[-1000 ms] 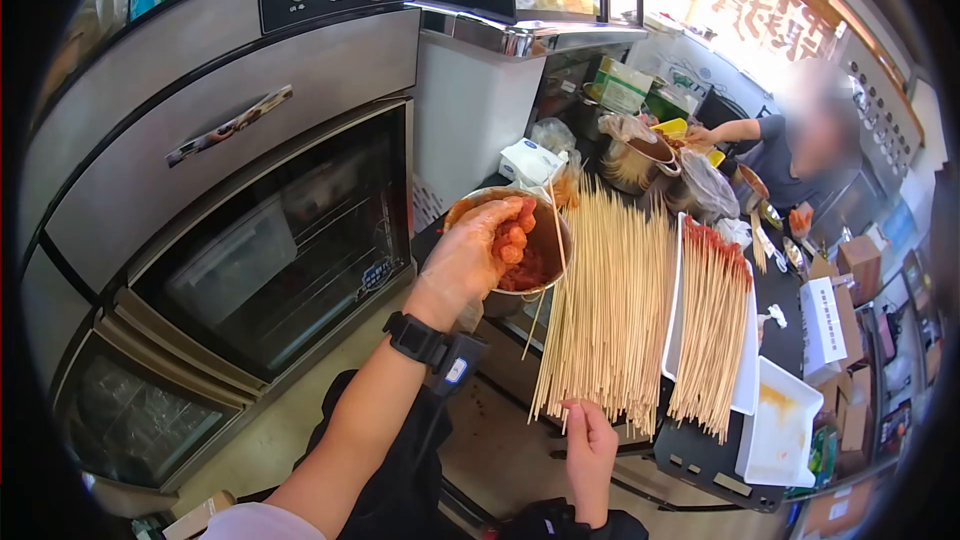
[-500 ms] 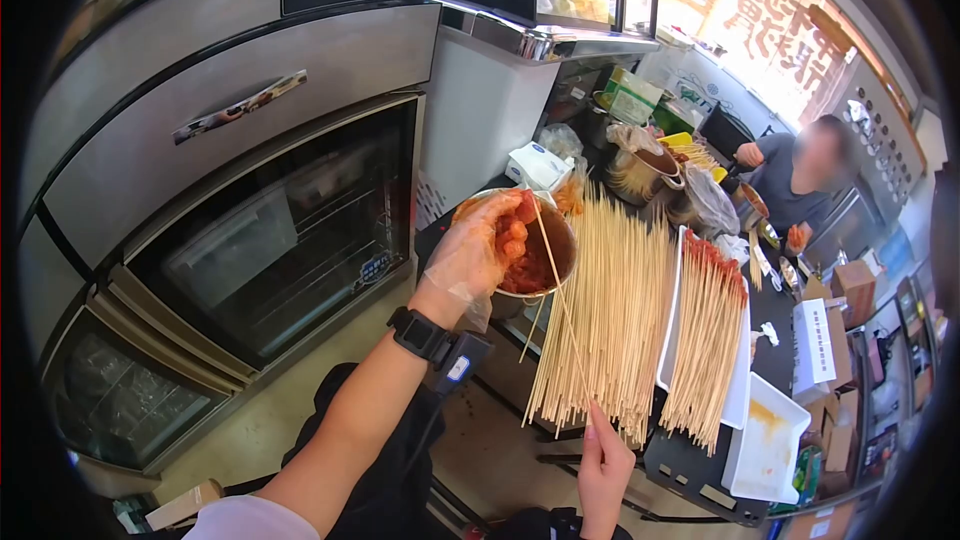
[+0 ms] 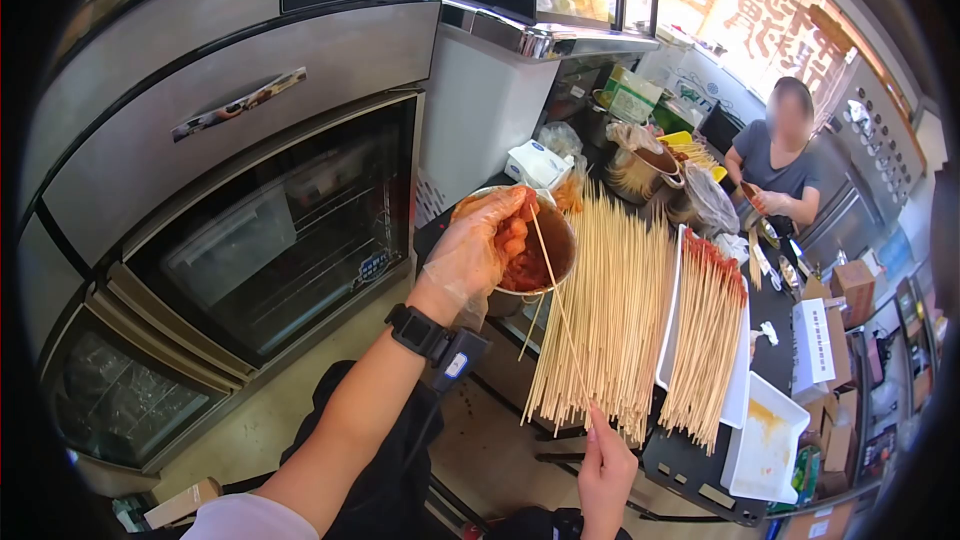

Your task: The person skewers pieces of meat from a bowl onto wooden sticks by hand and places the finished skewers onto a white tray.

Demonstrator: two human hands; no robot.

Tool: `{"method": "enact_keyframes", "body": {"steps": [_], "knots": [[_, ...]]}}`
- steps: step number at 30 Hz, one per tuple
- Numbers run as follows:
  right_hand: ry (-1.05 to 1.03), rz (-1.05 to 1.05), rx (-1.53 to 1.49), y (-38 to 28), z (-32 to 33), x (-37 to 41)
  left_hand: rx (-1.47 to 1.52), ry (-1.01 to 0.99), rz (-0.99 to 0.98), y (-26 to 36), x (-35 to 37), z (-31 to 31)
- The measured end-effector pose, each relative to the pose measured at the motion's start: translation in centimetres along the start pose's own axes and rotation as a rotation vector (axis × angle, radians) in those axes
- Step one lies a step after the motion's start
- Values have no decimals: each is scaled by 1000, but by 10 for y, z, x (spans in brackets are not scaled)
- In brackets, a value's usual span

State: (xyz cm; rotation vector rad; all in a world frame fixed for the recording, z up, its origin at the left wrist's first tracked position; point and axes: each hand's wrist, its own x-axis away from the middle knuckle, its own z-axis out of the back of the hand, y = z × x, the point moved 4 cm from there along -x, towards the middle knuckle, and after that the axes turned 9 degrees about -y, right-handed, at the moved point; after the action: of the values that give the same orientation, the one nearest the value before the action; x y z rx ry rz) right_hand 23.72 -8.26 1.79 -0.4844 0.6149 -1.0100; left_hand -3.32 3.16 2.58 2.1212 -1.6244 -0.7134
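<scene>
My left hand, in a clear plastic glove smeared with red sauce, is closed in a pinch on a small piece of red, sauced meat at the upper end of a thin wooden skewer. My bare right hand grips the skewer's lower end between thumb and fingers. Behind the left hand stands a metal pot with red sauced meat inside, partly hidden by the glove. Many bare skewers lie in a broad pile beside the pot. Skewers tipped with red meat rest on a white tray.
A second white tray with orange stains sits at the table's near right. Tissue box, metal pots and plastic bags crowd the back. Across the table stands another person. A glass-door cabinet is at left.
The person across the table has straightened up and brought both hands together. My hands and the skewer are almost still, with only a slight shift.
</scene>
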Motion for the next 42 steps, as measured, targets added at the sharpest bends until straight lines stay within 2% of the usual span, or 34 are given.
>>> {"method": "enact_keyframes", "body": {"steps": [2, 4, 8, 14, 18, 23, 26, 32, 42], "knots": [[17, 59, 31, 1, 4, 2, -4, 26, 8, -1, 0, 0], [-84, 41, 130, -2, 10, 5, -46, -16, 16, 1, 2, -2], [-75, 32, 207, -4, 14, 8, -111, -81, -5, 4, 4, -10], [-25, 57, 298, -7, 12, 10, -211, -45, -74, 3, 2, -9], [54, 96, 309, -15, 4, 11, -169, -53, -59, 1, -1, -5], [111, 98, 357, -31, -11, 14, 17, 79, -80, -1, 0, -3], [125, 83, 408, -44, -19, 16, -76, 93, -176, 1, -1, -1], [145, 101, 407, -47, -23, 17, -132, 100, -226, 0, -1, -2], [185, 110, 421, -47, -23, 17, -96, 70, -194, -6, -5, 7]]}}
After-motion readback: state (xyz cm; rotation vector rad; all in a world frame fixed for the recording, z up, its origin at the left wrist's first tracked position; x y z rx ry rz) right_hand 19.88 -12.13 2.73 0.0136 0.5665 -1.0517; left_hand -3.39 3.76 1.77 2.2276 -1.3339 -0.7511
